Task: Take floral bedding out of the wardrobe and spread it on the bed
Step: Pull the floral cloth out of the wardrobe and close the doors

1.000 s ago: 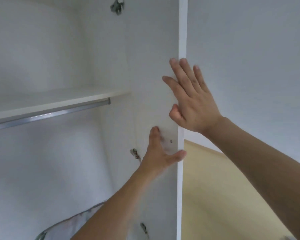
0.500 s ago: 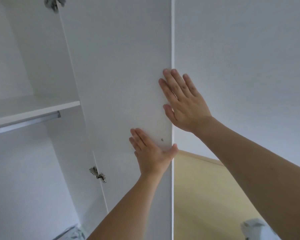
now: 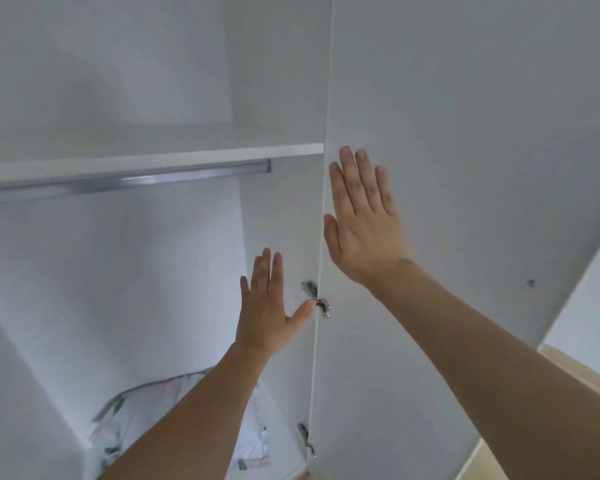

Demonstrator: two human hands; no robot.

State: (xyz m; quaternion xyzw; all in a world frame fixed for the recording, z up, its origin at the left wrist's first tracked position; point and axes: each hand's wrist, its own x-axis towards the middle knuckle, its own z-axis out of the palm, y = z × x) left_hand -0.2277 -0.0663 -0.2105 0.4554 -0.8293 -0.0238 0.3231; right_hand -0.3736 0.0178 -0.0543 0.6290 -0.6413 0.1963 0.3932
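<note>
The white wardrobe stands open in front of me, its door (image 3: 465, 168) swung wide to the right. My right hand (image 3: 364, 220) lies flat against the door's inner face, fingers apart. My left hand (image 3: 267, 306) is raised with fingers spread, just left of the door's hinged edge, holding nothing. Folded floral bedding (image 3: 125, 420), white with pink flowers and green leaves, lies at the bottom of the wardrobe, partly hidden behind my left forearm.
A white shelf (image 3: 187, 157) crosses the wardrobe above a metal hanging rail (image 3: 125, 185). Metal hinges (image 3: 317, 301) sit on the door's edge near my left thumb. Pale yellow floor (image 3: 568, 375) shows at the lower right.
The door has swung further open to the right. My left hand has come off the door. The view has turned left and the bedding now shows more fully.
</note>
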